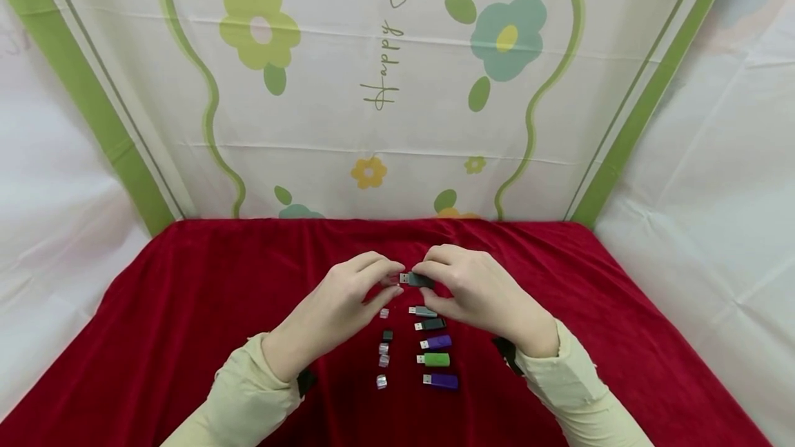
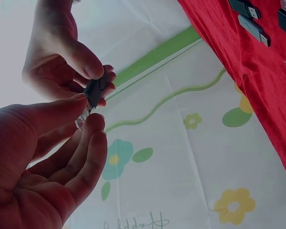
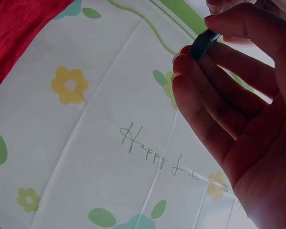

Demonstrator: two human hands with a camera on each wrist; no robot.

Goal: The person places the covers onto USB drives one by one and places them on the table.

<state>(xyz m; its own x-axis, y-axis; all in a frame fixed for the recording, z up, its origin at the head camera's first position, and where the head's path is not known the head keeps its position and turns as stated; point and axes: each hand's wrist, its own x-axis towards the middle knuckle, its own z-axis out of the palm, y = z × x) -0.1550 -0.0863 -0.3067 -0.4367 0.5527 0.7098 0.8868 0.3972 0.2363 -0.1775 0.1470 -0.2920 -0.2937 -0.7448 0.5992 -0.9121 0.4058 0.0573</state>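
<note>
My right grip (image 1: 475,288) is pinching a dark USB stick (image 1: 422,280) between thumb and fingers; its bare metal plug (image 1: 404,279) is pointing toward my left grip (image 1: 338,302). My left grip is pinching a small clear cap (image 2: 80,122) between thumb and fingertips and holding it right by the plug's end. Whether cap and plug are touching, I cannot tell. I am holding both pieces above the red-covered bench (image 1: 205,309).

Nearer to me, two columns are lying on the cover. Right column, far to near: a grey stick (image 1: 424,311), a black stick (image 1: 433,324), a purple stick (image 1: 439,342), a green stick (image 1: 437,359) and a dark violet stick (image 1: 444,381), all plugs pointing left. Left column: a clear piece (image 1: 384,313), then a black cap (image 1: 388,336) and two clear pieces (image 1: 384,348) sitting close together, then another clear piece (image 1: 381,382) nearest me. Beyond the bench, a white flowered sheet (image 1: 323,116) is hanging, showing the word "Happy".
</note>
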